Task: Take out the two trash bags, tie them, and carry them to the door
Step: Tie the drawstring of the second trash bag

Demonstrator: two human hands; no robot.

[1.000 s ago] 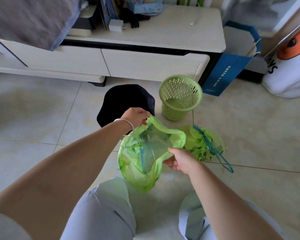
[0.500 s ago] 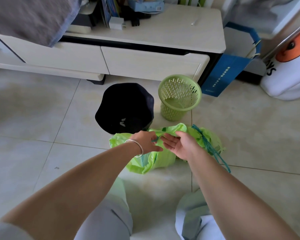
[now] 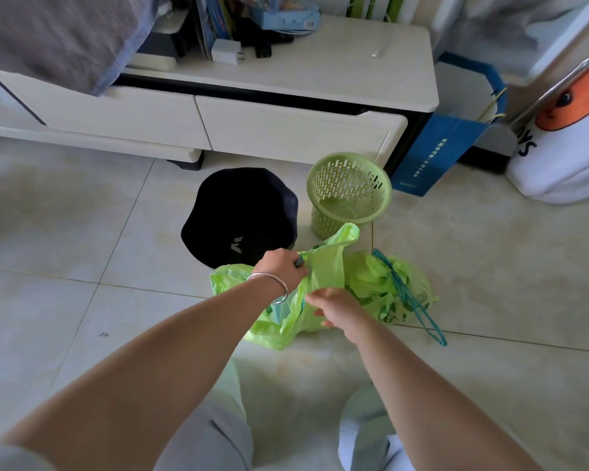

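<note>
**A:** Head view, the only one we have. What's different from a second ago?

**B:** A second back the near trash bag [image 3: 288, 322] hung between the hands with its mouth held wide open. Half a second back it had dropped to the floor tiles [image 3: 82, 232] and both hands met over the top. Now the mouth is gathered: the left hand [image 3: 281, 270] is closed on the bunched rim, with a bit of teal drawstring showing at its fingertips, and a flap of green plastic stands up above it.

**A:** And the right?

**B:** The right hand [image 3: 337, 309] sits just beside the left, fingers curled into the film lower on the neck. It looks like a pinch on the plastic (the fingertips are partly buried in the folds, so I'd call it a likely grip on the bag, no more).

**A:** So what does that mean for the job?

**B:** My reading: they've gone from opening the bag to closing it, and the tie itself is about to start. No knot is visible on this one yet.

**A:** The other bag?

**B:** The second trash bag [image 3: 388, 290] lies on the tiles, touching the near one on its right, already cinched, with its teal cord [image 3: 419, 314] trailing across the floor. The green basket [image 3: 349, 193] and the dark bin [image 3: 240, 215] stand behind, both without liners as far as I can see. Carrying to the door is not yet begun.
</note>
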